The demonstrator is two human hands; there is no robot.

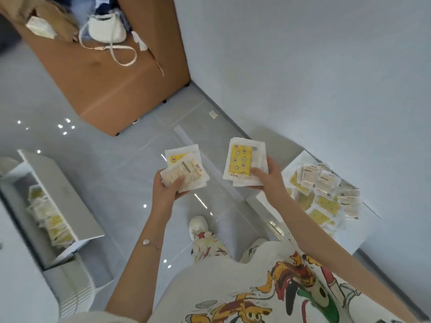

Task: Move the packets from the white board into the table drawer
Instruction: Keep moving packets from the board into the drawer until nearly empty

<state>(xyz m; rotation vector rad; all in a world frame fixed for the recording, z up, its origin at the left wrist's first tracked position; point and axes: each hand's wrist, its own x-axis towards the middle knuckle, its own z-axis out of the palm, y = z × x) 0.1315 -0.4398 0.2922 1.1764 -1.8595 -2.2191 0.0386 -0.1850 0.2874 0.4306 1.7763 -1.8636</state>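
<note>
The open drawer (pixel 70 194) at my left is smeared by blur; the yellowish drawer packets (pixel 50 217) look stood on edge, perhaps. My right forearm hides a corner of the white board (pixel 303 158), where a loose pile of packets (pixel 326 194) lies. My left hand (pixel 166 190) grips a fanned bunch of packets (pixel 186 171). My right hand (pixel 268 178) pinches a squared stack of packets (pixel 241 162). Both are held over glossy grey floor tiles (pixel 121 159), near a white wall (pixel 303 66) and a brown cabinet (pixel 112 85).
</note>
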